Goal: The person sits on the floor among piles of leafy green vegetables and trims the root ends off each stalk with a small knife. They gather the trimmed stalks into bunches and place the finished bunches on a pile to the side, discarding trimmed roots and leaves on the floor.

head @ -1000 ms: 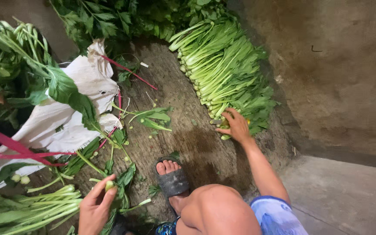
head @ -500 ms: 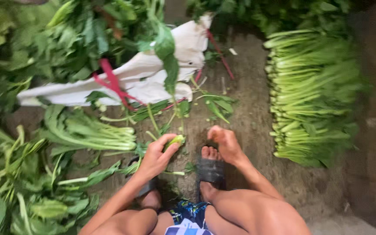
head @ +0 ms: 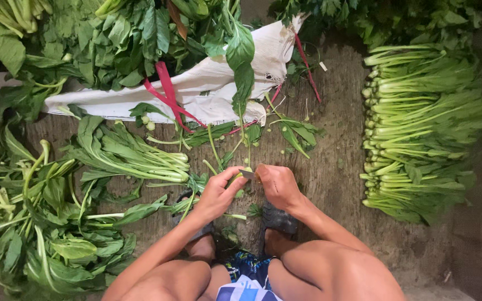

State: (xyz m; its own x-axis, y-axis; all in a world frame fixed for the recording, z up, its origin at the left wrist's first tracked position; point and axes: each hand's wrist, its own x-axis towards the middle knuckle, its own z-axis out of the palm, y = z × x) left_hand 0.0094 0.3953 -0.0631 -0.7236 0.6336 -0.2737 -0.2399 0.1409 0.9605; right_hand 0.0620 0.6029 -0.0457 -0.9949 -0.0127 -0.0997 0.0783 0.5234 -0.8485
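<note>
While the person squats over the bare earthen floor (head: 336, 167), both hands meet just in front of the dark sandals (head: 277, 218). The left hand (head: 216, 195) has its grip closed around the pale green stem end of a leafy vegetable stalk (head: 245, 170), whose long stem and broad leaf rise away toward the white woven sack (head: 218, 83). The right hand (head: 277, 187) is curled shut on a small metal blade (head: 250, 175), which touches the stalk's base between the two hands. Just beside the left hand lies a loose bundle of untrimmed green stalks (head: 135, 159), with a larger heap of leafy greens (head: 34, 223) further left. Red plastic straps (head: 165, 92) cross the sack, and trimmed leaf scraps (head: 297, 131) lie on the floor below it. Well apart to the right sits a neat stack of trimmed green stalks (head: 419, 128), their cut ends facing left.
</note>
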